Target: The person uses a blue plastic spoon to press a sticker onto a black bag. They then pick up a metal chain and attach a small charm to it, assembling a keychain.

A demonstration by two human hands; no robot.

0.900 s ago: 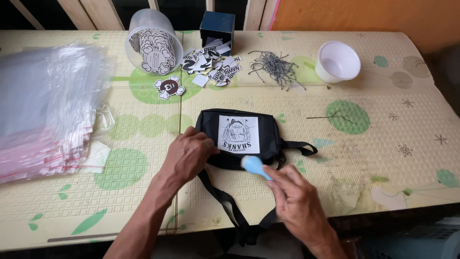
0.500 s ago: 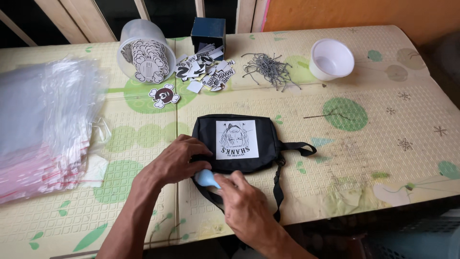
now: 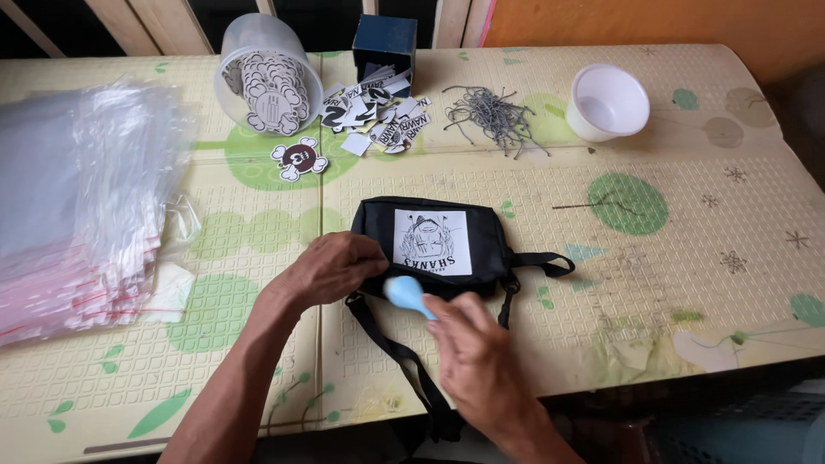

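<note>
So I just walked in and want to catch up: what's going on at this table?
A person is working on a small black pouch with a white printed patch, lying on the patterned table. The left hand presses on the pouch's left end, while the right hand holds a light blue tool at its front edge. Around it lie a stack of clear plastic bags, a tipped tub of stickers, loose stickers, a heap of grey pins and a white bowl.

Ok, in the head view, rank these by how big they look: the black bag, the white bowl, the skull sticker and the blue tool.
1. Black bag
2. White bowl
3. Skull sticker
4. Blue tool, though the right hand hides part of it, so its place against the sticker is unsure.
</note>
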